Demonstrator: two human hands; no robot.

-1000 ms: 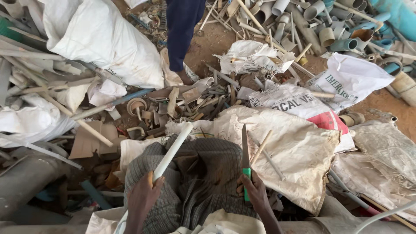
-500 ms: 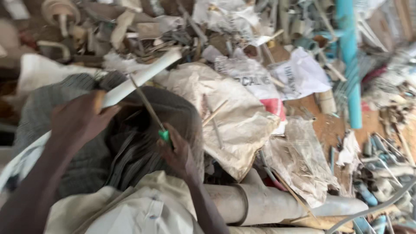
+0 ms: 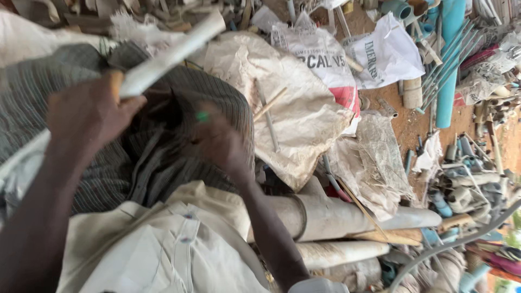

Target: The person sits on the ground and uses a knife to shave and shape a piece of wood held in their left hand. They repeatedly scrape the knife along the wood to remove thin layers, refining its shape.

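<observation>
right hand (image 3: 220,144) blurred, green-handled tool (image 3: 202,116) mostly hidden – motion-smeared

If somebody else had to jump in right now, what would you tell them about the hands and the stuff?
Left hand: closed around a long white pipe that slants up across the lap.
Right hand: closed on a green-handled tool; its working end is blurred, so I cannot tell if it touches the pipe.
Around: worn sacks lie ahead, fat pale pipes lie by the right leg, a blue pipe and scrap fittings sit further right.
Done: pipe and tool are both in hand.
Left: I see no finished cut or mark on the pipe.
</observation>
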